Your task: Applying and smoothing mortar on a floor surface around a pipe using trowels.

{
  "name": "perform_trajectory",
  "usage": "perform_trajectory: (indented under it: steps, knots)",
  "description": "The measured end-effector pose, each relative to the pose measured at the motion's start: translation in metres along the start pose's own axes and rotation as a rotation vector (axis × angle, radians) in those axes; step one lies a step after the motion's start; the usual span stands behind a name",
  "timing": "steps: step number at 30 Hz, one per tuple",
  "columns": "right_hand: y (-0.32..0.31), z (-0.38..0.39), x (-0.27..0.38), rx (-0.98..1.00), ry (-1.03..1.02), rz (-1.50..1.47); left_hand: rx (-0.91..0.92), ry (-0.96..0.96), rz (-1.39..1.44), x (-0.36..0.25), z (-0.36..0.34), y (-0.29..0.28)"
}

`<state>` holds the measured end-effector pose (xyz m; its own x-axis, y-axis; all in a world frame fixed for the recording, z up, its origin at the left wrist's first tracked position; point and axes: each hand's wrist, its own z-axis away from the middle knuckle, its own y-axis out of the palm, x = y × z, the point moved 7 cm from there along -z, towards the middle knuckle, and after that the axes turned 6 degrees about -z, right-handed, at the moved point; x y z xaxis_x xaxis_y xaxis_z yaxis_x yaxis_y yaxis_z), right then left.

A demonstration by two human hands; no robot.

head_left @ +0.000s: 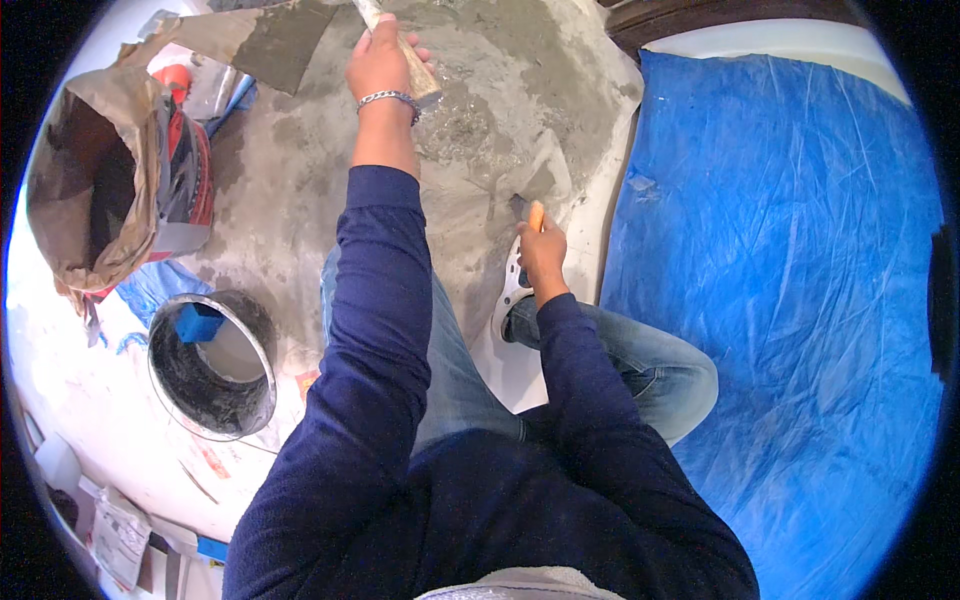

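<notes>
Left fingers (421,53) grip a pale, mortar-smeared bar (418,80), far. Nearer, right fingers (529,240) clasp an orange-handled hand tool (537,215).

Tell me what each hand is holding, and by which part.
Left hand: a long, pale tool of unclear kind, gripped partway along its length. Right hand: an orange-handled tool, gripped by that handle; its working end is unclear.
</notes>
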<state>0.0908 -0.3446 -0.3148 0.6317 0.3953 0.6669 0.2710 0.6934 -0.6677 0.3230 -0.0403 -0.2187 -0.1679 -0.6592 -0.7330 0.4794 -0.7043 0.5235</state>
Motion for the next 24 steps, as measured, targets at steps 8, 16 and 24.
perform_trajectory:
  steps: [8, 16, 24]
  knots:
    - [0.002, 0.028, 0.007, -0.146, -0.024, 0.050, -0.027, 0.047, 0.023, -0.011, -0.002, -0.013]
    - [0.066, 0.076, 0.003, -0.021, 0.069, -0.324, -0.101, -0.014, -0.104, -0.006, 0.002, -0.007]
    - [0.021, 0.060, 0.036, -0.163, -0.124, -0.101, -0.076, -0.013, -0.154, -0.009, 0.010, -0.006]
